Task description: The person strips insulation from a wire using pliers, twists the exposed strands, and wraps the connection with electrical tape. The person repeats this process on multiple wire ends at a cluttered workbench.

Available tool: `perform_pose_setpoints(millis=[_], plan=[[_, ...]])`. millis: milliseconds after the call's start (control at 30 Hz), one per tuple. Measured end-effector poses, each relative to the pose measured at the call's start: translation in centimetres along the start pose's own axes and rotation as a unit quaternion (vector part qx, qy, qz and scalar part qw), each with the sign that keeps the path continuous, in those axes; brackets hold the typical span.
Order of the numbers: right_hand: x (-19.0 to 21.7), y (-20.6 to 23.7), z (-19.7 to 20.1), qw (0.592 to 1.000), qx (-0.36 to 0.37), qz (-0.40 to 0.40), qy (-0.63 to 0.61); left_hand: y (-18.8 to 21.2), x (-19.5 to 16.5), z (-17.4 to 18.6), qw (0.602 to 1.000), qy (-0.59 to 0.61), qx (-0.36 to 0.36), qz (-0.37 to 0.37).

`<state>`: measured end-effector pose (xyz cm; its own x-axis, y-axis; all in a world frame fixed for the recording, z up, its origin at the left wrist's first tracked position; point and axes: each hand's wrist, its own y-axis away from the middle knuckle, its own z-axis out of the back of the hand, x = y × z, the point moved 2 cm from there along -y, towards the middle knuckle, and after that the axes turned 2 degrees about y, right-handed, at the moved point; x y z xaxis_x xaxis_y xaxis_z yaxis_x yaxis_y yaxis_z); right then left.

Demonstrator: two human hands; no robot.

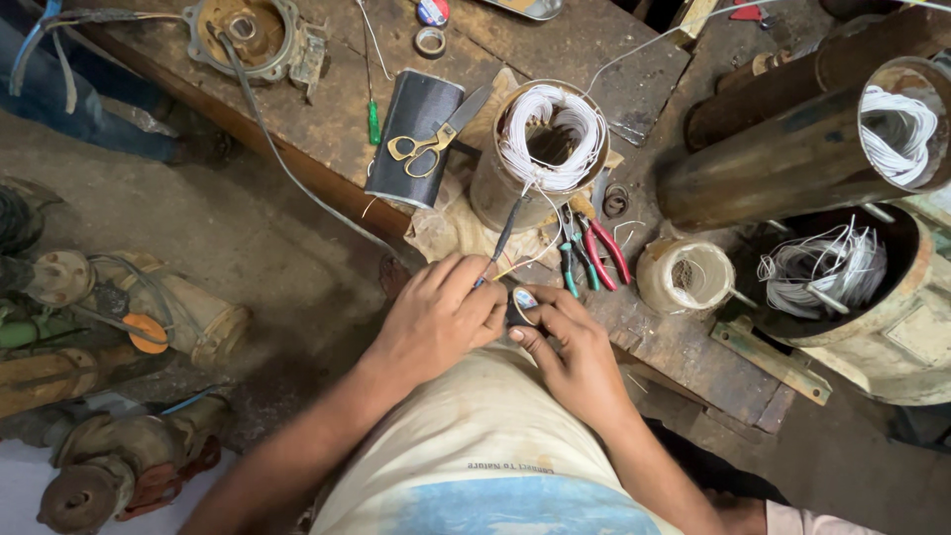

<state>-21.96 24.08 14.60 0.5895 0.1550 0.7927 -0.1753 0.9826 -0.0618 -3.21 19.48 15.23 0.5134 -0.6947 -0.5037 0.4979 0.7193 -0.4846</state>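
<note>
Two hands meet at the worktop [555,59] edge: your left hand [436,317] pinches the dark lead [507,230] that runs up to the stator [540,149], and your right hand [570,347] pinches a small tape roll [522,300] beside it. Pull that lead too hard and you may tug the white windings [551,127] loose, or tip the stator. Pliers [594,253] lie just beyond your fingers; a careless sweep could knock them off.

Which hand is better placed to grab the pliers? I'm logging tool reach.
Probably right: the right hand lies just below the pliers, while the left hand pinches the wire.
</note>
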Motion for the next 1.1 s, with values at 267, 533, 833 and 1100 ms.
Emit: perform_pose_setpoints(millis=[267, 533, 833, 1100], plan=[[-1.2, 0.8, 0.9, 0.991, 0.066, 0.006, -0.114, 1.0, 1.0, -0.5, 0.950, 0.235, -0.017, 0.206], [-1.0, 0.8, 1.2, 0.998, 0.035, -0.012, -0.060, 1.0, -0.3, 0.5, 0.958, 0.212, 0.034, 0.190], [0.4, 0.8, 1.1, 0.998, 0.056, 0.008, -0.025, 1.6, -0.7, -0.5, 0.968, 0.178, -0.019, 0.174], [-0.1, 1.4, 0.8, 0.991, 0.074, 0.040, -0.107, 2.2, -0.1, -0.3, 0.947, 0.244, -0.022, 0.207]])
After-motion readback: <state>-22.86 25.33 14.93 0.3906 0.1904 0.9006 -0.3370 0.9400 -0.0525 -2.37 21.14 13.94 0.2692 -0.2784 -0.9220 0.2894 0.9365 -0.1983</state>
